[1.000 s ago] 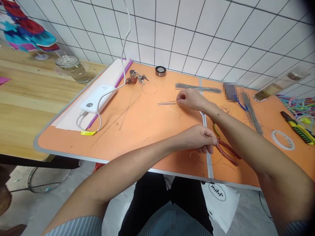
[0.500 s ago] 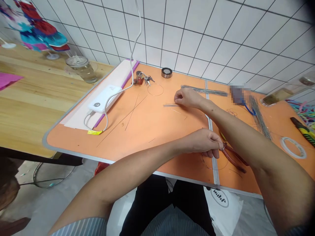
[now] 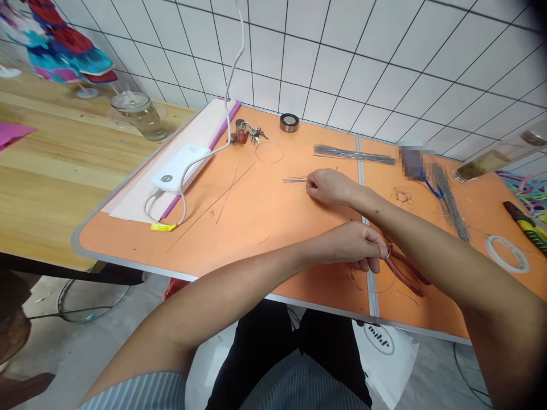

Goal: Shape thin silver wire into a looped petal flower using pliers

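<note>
On the orange-topped surface (image 3: 128, 239), resting on a light wooden table (image 3: 64, 171), left to right:

- Pink paper sheet (image 3: 11, 135), on the wood.
- Clear glass jar with lid (image 3: 139, 115), holding water-like liquid, on the wood.
- White rectangular power bank (image 3: 179, 168), white cable attached, on a pale pink sheet.
- Bunch of metal keys with red fob (image 3: 250, 134).
- Small dark-and-silver tape roll (image 3: 289, 122).
- Thin wire circle (image 3: 270, 152), lying flat, with long loose wires below it.
- Short thin silver wires (image 3: 294, 180), lying together just beside the right hand (image 3: 329, 188).
- Right hand: fingers (image 3: 311, 185) curled, tips down at the wires' end; whether they grip them cannot be told.
- Long grey wire bundle (image 3: 354, 154), beyond that hand.
- Left hand (image 3: 350, 247): fingers (image 3: 370, 263) closed, pinching a small silver wire loop (image 3: 387, 254).
- Red-handled pliers (image 3: 404, 270), lying open just beside the loop.
- Small wire flower shape (image 3: 401, 195).
- Second grey wire bundle (image 3: 450, 202).
- White tape ring (image 3: 507, 254).
- Yellow-and-black utility knife (image 3: 523, 233), at the surface's right edge.
</note>
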A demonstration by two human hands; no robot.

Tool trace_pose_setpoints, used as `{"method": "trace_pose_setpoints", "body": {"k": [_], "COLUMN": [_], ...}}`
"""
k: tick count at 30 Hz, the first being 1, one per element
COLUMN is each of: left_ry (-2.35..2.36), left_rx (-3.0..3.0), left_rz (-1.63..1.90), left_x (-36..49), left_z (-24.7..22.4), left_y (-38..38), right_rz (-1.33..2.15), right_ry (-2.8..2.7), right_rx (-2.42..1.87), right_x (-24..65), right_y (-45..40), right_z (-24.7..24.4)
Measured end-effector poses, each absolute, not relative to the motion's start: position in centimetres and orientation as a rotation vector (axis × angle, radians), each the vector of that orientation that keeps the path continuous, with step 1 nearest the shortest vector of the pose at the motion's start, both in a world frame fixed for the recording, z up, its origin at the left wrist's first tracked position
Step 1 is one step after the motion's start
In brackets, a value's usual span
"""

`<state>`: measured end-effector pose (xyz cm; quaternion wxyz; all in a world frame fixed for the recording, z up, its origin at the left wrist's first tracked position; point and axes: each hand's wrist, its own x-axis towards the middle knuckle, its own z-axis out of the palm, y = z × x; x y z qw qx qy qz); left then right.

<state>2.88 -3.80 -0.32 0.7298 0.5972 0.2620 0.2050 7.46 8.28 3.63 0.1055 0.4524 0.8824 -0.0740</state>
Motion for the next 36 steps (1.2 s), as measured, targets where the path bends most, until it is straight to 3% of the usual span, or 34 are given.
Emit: {"method": "trace_pose_setpoints", "body": {"k": [12,17,21,24,28,36], "left_ry": [0.575,0.566,0.626,0.719,0.802,0.892], "left_rx": [1.302,1.244,1.149,1.034,0.897,0.798], "left_rz": [0.473,0.488,0.537,0.630,0.766,0.899], "left_x": [2.6,2.4,2.2,1.9,1.6,0.8], "left_z": [0.5,0.7,1.1,1.5,1.8,1.0], "left_y": [-3.9,-4.0,-3.9,-3.6,-3.0,-1.8], "right_rz": [-0.287,-0.908,-1.652,-1.948,-2.181,-2.192], "right_ry": [2.818,2.957,2.770,2.648,2.603,2.668], "right_rx": [1.444,1.652,1.915,2.123,2.284,2.434], "right_x": [8.9,10.2,12.6,15.4,19.0,21.9], "right_y": [7.8,8.0,7.7,6.5,3.5,-0.6], "right_z": [2.5,3.8,4.7,5.4,6.4,5.2]}}
